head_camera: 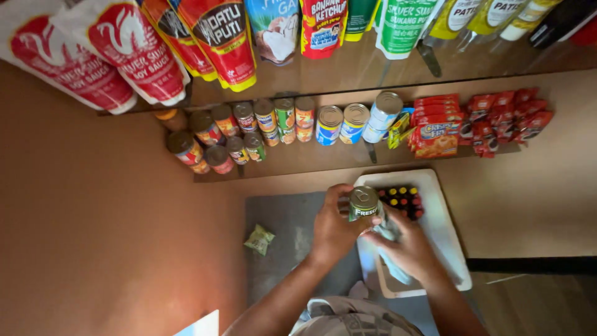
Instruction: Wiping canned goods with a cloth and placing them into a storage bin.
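Can [364, 203], green-labelled with a silver top, sits between both hands above a white tray [444, 230] on the floor. Largest around it are the shelves [348, 158] of cans and red packets, then the tray with its cluster of small bottles [401, 200]. The left hand [333, 227] is wrapped around the can's side. The right hand [404, 246] is curled around a pale cloth [390, 252], pressed against the can. A small green packet [259, 239] lies on the grey mat.

— What is held? A green can [363, 204] is gripped by the left hand [333, 229], and a cloth [390, 239] is pressed against it by the right hand [407, 247].

— And beyond? Cans [249, 134] and red packets [491, 121] are lined on a shelf [311, 163].
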